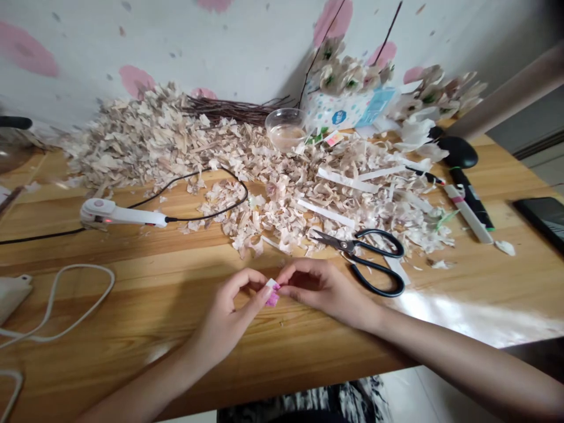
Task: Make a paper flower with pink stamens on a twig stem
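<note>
My left hand and my right hand meet low over the wooden table, near its front edge. Both pinch one small pink and white piece between fingertips, the left from below, the right from the side. Just beyond them lies a wide heap of pale dried husk scraps. Black-handled scissors lie closed on the table right of my right hand, apart from it.
A white corded tool lies at the left, its black cable looping through the scraps. A clear cup, a tissue pack, finished pale flowers, twigs, pens and a dark phone sit behind and right. White cables trail at far left.
</note>
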### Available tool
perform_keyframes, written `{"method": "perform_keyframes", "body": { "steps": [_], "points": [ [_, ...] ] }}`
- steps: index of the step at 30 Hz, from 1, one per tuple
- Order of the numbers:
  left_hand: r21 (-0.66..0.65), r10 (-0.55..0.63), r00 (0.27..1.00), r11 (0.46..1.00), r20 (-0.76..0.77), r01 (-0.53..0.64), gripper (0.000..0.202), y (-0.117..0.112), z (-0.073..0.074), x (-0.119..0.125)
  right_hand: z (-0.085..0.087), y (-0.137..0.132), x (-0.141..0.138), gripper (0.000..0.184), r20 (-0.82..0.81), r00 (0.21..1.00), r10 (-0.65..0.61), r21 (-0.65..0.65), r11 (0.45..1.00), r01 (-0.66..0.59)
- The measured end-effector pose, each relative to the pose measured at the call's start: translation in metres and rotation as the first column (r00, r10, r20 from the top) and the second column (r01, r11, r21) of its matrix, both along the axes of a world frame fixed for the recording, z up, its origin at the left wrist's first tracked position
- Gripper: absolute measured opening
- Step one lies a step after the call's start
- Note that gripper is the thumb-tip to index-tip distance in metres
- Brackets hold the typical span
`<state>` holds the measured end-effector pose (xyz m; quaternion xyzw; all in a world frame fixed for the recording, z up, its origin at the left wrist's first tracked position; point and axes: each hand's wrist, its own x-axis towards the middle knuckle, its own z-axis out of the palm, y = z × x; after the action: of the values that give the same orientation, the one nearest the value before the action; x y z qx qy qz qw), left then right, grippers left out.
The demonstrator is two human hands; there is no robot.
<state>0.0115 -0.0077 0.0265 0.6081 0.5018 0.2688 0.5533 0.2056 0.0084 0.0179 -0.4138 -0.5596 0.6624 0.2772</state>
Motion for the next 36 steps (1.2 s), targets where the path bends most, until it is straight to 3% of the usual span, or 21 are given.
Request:
{"method": "perform_keyframes", "body": {
  "steps": [6,12,16,24,36],
  "points": [
    [-0.021,-0.001,1.000,1.000,-0.001,0.001,0.012,-0.0001,-0.0027,-0.0007,-0.0022,-0.0025,0.0006,0.023,0.025,1.000,0.010,-0.004,1.000,-0.010],
    [-0.048,-0.032,0.999,0.998,0.004,0.032,0.011,-0.0008,-0.0022,-0.0008,0.0002,-0.0031,0.0015,0.025,-0.076,0.997,0.013,-0.068,0.998,-0.018],
    [-0.092,-0.060,0.998,0.994,-0.004,0.060,0.014,-0.0015,-0.0002,-0.0011,0.0003,-0.0019,0.0023,0.024,-0.007,1.000,0.026,0.001,1.000,-0.026],
    [-0.041,-0.098,0.995,0.994,-0.031,0.097,0.011,-0.0012,0.0029,-0.0013,-0.0001,-0.0025,0.0026,0.029,0.022,0.999,0.027,-0.031,0.999,-0.026],
    [-0.021,-0.114,0.993,0.993,-0.018,0.114,0.012,-0.0007,0.0003,-0.0004,-0.0010,-0.0021,0.0025,0.020,-0.027,0.999,0.043,-0.061,0.997,-0.045]
  ]
}}
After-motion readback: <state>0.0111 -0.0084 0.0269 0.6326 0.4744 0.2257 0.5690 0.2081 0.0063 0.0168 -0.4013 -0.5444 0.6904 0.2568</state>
